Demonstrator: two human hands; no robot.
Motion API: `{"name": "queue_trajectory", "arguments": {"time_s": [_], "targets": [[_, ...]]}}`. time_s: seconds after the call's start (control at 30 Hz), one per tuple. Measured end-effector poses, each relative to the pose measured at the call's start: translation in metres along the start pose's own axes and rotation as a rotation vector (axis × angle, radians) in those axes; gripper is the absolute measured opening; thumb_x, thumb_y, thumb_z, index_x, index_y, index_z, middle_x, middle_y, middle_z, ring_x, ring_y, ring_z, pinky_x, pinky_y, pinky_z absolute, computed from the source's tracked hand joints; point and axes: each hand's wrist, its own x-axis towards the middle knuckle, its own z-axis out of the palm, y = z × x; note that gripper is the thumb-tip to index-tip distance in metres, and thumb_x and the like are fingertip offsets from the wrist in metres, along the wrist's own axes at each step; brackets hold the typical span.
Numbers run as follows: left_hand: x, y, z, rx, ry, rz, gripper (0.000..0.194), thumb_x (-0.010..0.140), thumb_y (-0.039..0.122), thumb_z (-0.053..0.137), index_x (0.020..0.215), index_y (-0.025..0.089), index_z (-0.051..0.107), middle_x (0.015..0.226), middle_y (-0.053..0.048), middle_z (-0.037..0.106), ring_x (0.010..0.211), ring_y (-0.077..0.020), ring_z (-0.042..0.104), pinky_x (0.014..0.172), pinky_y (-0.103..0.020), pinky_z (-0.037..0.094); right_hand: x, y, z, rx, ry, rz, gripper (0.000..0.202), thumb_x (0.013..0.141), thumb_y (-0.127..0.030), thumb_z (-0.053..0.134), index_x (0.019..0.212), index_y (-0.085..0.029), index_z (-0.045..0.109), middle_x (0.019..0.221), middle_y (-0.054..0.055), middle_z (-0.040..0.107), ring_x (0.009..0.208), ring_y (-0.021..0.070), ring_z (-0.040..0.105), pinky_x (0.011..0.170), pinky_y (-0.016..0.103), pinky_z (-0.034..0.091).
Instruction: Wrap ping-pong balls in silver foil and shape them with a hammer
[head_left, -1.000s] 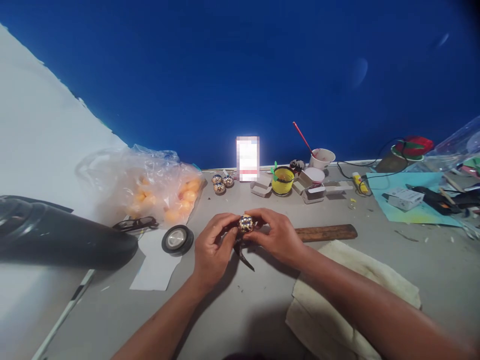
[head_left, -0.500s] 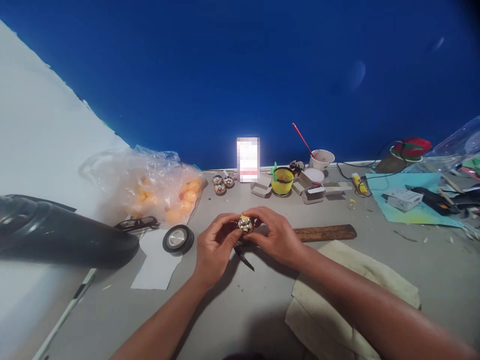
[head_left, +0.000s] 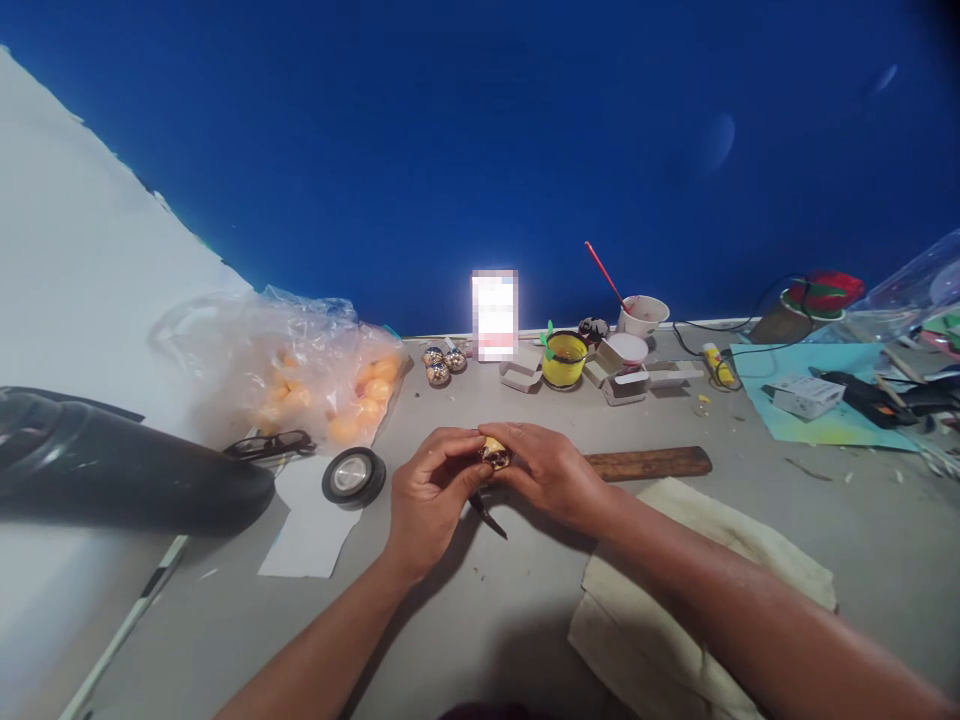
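Note:
A small shiny ball (head_left: 495,455), silvery with a yellowish patch, is held between both hands at the middle of the table. My left hand (head_left: 435,495) grips its left side with thumb and fingers. On the other side, my right hand (head_left: 551,470) pinches the same ball, its fingertips near those of my left hand. Beneath the hands lies a hammer with a wooden handle (head_left: 652,463) pointing right and a dark metal claw (head_left: 489,517). Three similar shiny balls (head_left: 438,371) sit together farther back.
A bag of orange balls (head_left: 367,395), glasses (head_left: 274,445), black tape (head_left: 354,476) and a dark cylinder (head_left: 127,465) are at left. Behind stand a lit screen (head_left: 495,315), a yellow cup (head_left: 564,362) and a white cup (head_left: 643,317). A cloth (head_left: 697,590) lies under my right forearm.
The ball has turned between my fingers, showing more of its yellowish part on top. My right fingers have shifted slightly closer over it.

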Motion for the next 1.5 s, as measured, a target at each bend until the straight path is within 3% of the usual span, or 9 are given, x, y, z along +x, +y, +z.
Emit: {"name": "queue_trajectory", "arguments": {"time_s": [0.23, 0.37, 0.6, 0.7, 0.8, 0.97, 1.27, 1.4, 1.5], "targets": [[0.002, 0.006, 0.000, -0.113, -0.009, -0.149, 0.022, 0.085, 0.032, 0.078, 0.102, 0.020, 0.074, 0.095, -0.006, 0.074, 0.087, -0.0197, 0.072, 0.078, -0.031, 0.063, -0.002, -0.001, 0.003, -0.024, 0.015, 0.086, 0.051, 0.093, -0.020, 0.066, 0.144, -0.023, 0.059, 0.122, 0.012, 0.075, 0.109, 0.0272, 0.071, 0.095, 0.042, 0.057], [0.001, 0.005, 0.000, -0.014, 0.000, -0.065, 0.017, 0.086, 0.031, 0.077, 0.099, 0.020, 0.074, 0.104, -0.006, 0.072, 0.096, -0.0204, 0.071, 0.085, -0.032, 0.062, -0.001, -0.005, 0.004, 0.072, 0.024, 0.248, 0.062, 0.087, -0.019, 0.071, 0.147, -0.025, 0.055, 0.129, 0.011, 0.072, 0.113, 0.0267, 0.069, 0.098, 0.043, 0.055], [-0.002, -0.002, -0.002, 0.155, 0.015, 0.212, 0.020, 0.090, 0.022, 0.072, 0.110, 0.023, 0.072, 0.109, -0.007, 0.069, 0.104, -0.0211, 0.068, 0.093, -0.035, 0.058, 0.006, -0.010, -0.005, 0.849, -0.082, 0.568, 0.061, 0.086, -0.049, 0.076, 0.136, -0.016, 0.065, 0.107, 0.008, 0.074, 0.091, 0.0200, 0.072, 0.083, 0.035, 0.061], [-0.002, -0.001, -0.003, 0.227, -0.015, 0.255, 0.022, 0.091, 0.019, 0.070, 0.112, 0.024, 0.071, 0.111, -0.007, 0.071, 0.108, -0.0220, 0.067, 0.099, -0.038, 0.055, 0.007, -0.008, -0.004, 0.933, -0.002, 0.653, 0.054, 0.086, -0.060, 0.073, 0.117, -0.015, 0.074, 0.099, 0.008, 0.074, 0.085, 0.0201, 0.072, 0.079, 0.037, 0.063], [-0.001, 0.001, -0.004, 0.189, 0.001, 0.193, 0.020, 0.090, 0.023, 0.071, 0.110, 0.023, 0.071, 0.112, -0.007, 0.069, 0.105, -0.0215, 0.067, 0.094, -0.036, 0.057, 0.007, -0.010, 0.000, 0.817, 0.064, 0.615, 0.047, 0.083, -0.052, 0.078, 0.112, -0.016, 0.076, 0.094, 0.007, 0.076, 0.082, 0.0204, 0.072, 0.077, 0.038, 0.062], [0.002, 0.006, -0.005, -0.046, 0.005, -0.142, 0.023, 0.088, 0.035, 0.074, 0.105, 0.021, 0.071, 0.096, -0.005, 0.073, 0.085, -0.0188, 0.071, 0.077, -0.031, 0.060, 0.004, -0.017, -0.001, 0.382, 0.157, 0.354, 0.029, 0.089, -0.031, 0.074, 0.117, -0.023, 0.076, 0.109, 0.005, 0.079, 0.096, 0.0208, 0.073, 0.091, 0.036, 0.058], [0.007, 0.008, -0.001, -0.175, -0.051, -0.342, 0.032, 0.073, 0.034, 0.087, 0.096, 0.018, 0.072, 0.086, -0.004, 0.074, 0.079, -0.0179, 0.068, 0.071, -0.029, 0.058, 0.001, -0.012, 0.005, 0.019, 0.117, -0.035, 0.037, 0.098, -0.019, 0.063, 0.134, -0.025, 0.063, 0.124, 0.009, 0.074, 0.117, 0.0229, 0.067, 0.103, 0.040, 0.053], [0.012, 0.004, -0.005, -0.271, 0.023, -0.421, 0.040, 0.071, 0.034, 0.089, 0.102, 0.018, 0.070, 0.088, -0.003, 0.074, 0.072, -0.0164, 0.068, 0.069, -0.030, 0.057, 0.000, -0.009, 0.004, -0.111, 0.056, 0.042, 0.058, 0.089, -0.029, 0.077, 0.141, -0.019, 0.055, 0.135, 0.015, 0.066, 0.125, 0.0285, 0.059, 0.105, 0.044, 0.050], [0.018, 0.000, -0.010, -0.349, 0.134, -0.402, 0.044, 0.070, 0.031, 0.089, 0.108, 0.020, 0.069, 0.097, -0.003, 0.074, 0.075, -0.0162, 0.070, 0.076, -0.032, 0.058, 0.001, -0.010, 0.000, -0.275, -0.157, 0.224, 0.037, 0.091, -0.027, 0.072, 0.125, -0.016, 0.064, 0.122, 0.014, 0.069, 0.116, 0.0291, 0.059, 0.097, 0.042, 0.049]]}}
